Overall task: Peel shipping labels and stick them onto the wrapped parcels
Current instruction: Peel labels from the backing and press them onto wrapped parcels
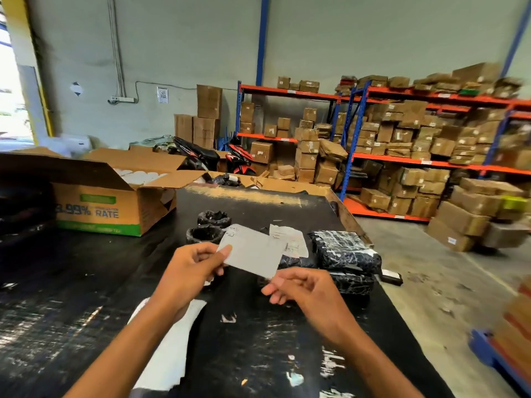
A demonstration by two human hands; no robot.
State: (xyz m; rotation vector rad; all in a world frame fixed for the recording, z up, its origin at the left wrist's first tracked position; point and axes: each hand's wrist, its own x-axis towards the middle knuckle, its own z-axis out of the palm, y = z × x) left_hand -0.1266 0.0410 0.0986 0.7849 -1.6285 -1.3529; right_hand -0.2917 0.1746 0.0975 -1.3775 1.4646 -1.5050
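Two hands (189, 271), two round black-wrapped parcels (214, 217), two flat wrapped parcels (343, 248) (stacked), two labels (253, 251), one open carton (97, 208).

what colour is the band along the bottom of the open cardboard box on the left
Green, running along the bottom edge of the open cardboard box; it shows in the head view.

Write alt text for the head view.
Two hands hold a white label above a black table: the left hand pinches its left edge, the right hand its lower right corner. Black wrapped parcels lie just beyond.
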